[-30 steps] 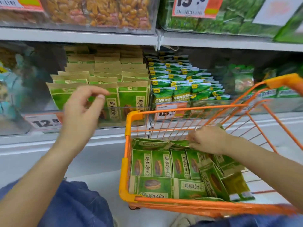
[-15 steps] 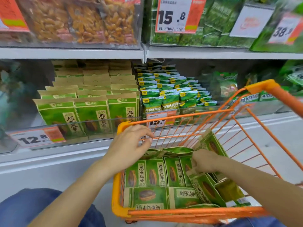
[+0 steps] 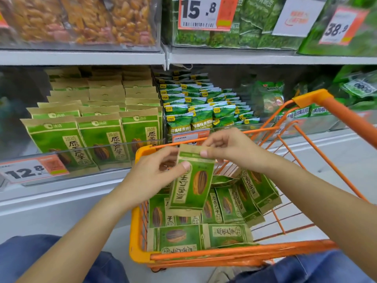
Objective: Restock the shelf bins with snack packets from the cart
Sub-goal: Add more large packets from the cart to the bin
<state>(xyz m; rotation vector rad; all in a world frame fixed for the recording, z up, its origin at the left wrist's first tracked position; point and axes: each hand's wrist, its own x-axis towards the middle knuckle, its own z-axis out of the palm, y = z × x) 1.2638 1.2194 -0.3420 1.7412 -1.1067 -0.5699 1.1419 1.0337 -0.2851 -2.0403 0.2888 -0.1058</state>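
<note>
Both hands up over the orange cart [image 3: 140, 237], sharing one green-and-tan snack packet [image 3: 191, 180] held upright above the load. Left hand [image 3: 151, 176] at about 9 o'clock of the packet, thumb pressed on its front face, fingers curled behind: a pinch on the left edge. Right hand [image 3: 230, 150] at 1 o'clock, thumb and forefinger nipping the packet's tan top strip, remaining fingers loosely bent above. Beneath, at 6 o'clock, more matching packets [image 3: 224, 205] standing and lying in the cart, some leaning toward 3 o'clock. Off at 10 o'clock from the held packet, the shelf bin [image 3: 106, 149] behind its clear front lip, already lined with rows of the same packets, a 12.8 price tag [image 3: 30, 170] on the rail at its lower left. At 12 o'clock, a neighbouring bin of green pea bags [image 3: 202, 113]. Overhead, a 15.8 price tag [image 3: 206, 13].
</note>
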